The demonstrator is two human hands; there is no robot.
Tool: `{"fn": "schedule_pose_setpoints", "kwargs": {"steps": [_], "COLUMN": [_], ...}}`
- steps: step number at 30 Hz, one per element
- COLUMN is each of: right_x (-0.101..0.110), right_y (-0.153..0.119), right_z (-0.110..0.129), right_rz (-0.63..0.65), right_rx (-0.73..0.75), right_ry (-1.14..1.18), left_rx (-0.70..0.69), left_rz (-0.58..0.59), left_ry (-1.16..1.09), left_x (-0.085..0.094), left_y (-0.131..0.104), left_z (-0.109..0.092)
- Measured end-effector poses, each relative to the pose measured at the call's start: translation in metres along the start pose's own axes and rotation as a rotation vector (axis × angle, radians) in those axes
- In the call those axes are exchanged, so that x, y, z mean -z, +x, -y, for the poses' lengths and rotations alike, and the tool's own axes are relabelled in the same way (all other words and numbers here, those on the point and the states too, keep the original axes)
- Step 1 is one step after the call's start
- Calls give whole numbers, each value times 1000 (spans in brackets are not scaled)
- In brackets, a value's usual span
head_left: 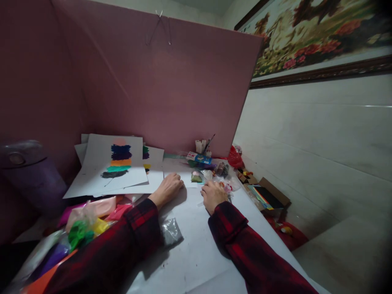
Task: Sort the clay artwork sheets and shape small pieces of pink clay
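Both of my hands rest over the white tabletop (196, 245). My left hand (169, 189) lies beside the painted sheets, its fingers curled in; whatever they may hold is hidden. Opposite it, my right hand (213, 196) has its fingers bent and closed near a small clear bag with green stuff (196, 177). What is under those fingers cannot be made out. A grey plastic packet (171, 232) lies by my left cuff. White paper sheets (92, 163) with bands of coloured paint (121, 157) are stacked to the left of my left hand.
Colourful soft packets (81, 232) are heaped at the left, near a purple bottle (30, 175). Brushes stand in a white holder (201, 146) at the back, before a pink panel (159, 90). An open cardboard box (272, 196) sits beyond the table's right edge.
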State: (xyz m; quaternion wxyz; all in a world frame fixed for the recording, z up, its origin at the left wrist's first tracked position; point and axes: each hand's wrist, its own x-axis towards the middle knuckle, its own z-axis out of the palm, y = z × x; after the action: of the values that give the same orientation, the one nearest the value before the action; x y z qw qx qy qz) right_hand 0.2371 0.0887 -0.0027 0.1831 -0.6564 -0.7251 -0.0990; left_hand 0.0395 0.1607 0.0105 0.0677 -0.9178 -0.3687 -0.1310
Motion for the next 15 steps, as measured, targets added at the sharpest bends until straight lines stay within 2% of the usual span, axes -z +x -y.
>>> {"fn": "schedule_pose_setpoints", "kwargs": {"steps": [3,9,15], "right_x": [1,2,3], "right_y": [2,7,6], "right_z": [1,8,13], "right_rz": [-5,57,25], "right_rx": [20,167,199], "right_ry": [-3,-22,-17], "left_rx": [-3,1,-28], "left_rz": [0,-9,-9], "left_ry": [-5,11,30], "left_x": [-2,-5,-6], "left_y": [2,2,1], "left_z": [1,2,2]}}
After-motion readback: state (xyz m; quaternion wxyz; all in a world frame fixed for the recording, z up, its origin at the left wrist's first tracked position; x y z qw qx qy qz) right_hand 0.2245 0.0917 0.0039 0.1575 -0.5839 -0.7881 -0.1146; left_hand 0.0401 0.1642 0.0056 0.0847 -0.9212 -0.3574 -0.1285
